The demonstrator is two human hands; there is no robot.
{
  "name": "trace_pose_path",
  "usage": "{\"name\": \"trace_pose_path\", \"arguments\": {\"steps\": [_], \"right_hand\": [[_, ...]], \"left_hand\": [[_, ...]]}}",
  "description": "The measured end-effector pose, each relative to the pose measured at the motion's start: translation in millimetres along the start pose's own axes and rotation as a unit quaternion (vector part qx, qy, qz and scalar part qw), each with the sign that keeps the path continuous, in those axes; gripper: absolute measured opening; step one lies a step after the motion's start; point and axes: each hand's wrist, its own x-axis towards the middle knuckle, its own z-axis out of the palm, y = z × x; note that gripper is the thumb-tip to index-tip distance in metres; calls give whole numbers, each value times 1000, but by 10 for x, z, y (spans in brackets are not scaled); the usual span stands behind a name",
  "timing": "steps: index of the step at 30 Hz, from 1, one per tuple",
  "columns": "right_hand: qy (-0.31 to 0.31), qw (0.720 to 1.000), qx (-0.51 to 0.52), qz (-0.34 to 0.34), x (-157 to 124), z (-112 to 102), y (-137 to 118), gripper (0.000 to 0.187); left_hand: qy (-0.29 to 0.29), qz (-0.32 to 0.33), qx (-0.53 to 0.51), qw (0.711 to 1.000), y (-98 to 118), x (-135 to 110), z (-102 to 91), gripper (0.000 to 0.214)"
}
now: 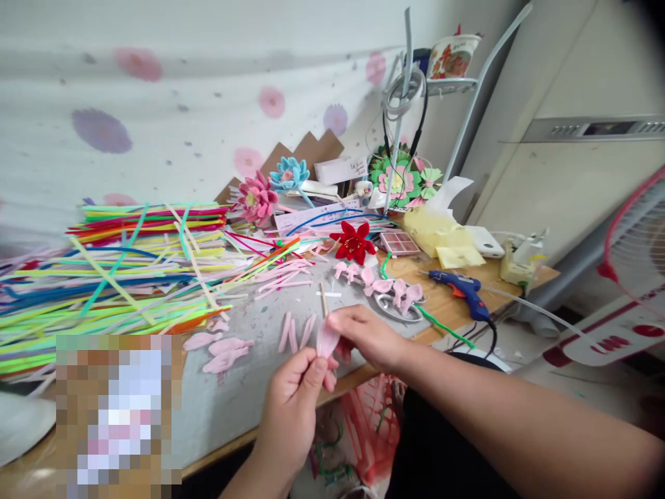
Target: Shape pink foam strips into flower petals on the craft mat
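Observation:
Low in the middle, my left hand (301, 388) pinches the lower end of a pale pink pipe-cleaner petal (327, 341) between thumb and fingers. My right hand (366, 337) is closed on the same petal from the right, its fingers curled round the upper side. A thin wooden stick (323, 299) points up just beyond the petal; whether a finger holds it is hidden. Short pink pipe-cleaner pieces (292, 334) lie left of my hands. Farther left are finished pink petals (226, 355). A row of small pink blossoms (382, 285) on a green stem lies behind my right hand.
Coloured pipe cleaners (119, 277) are heaped at left. A red flower (354, 241), an eyeshadow-like palette (399, 244) and a blue glue gun (462, 285) lie behind and right. A fan (639, 229) stands at far right; a red basket (371, 430) is below the table edge.

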Motion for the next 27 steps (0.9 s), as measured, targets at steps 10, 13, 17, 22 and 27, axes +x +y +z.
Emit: {"name": "trace_pose_path", "arguments": {"steps": [10,13,17,22,27], "right_hand": [[16,995,-87,-40,-176,31,-157,48],[13,1000,-22,-11,-246,133,-141,46],[-11,998,62,28,-269,247,-117,45],[-57,998,-15,18,-164,352,-116,42],[-57,996,-14,68,147,543,-77,40]], "left_hand": [[-33,36,114,992,155,-246,-2,33],[-47,94,150,983,236,-344,-13,35],[-62,132,148,978,255,-433,-70,37],[-23,23,112,993,130,-451,-250,34],[8,-27,54,998,43,-343,-503,32]]}}
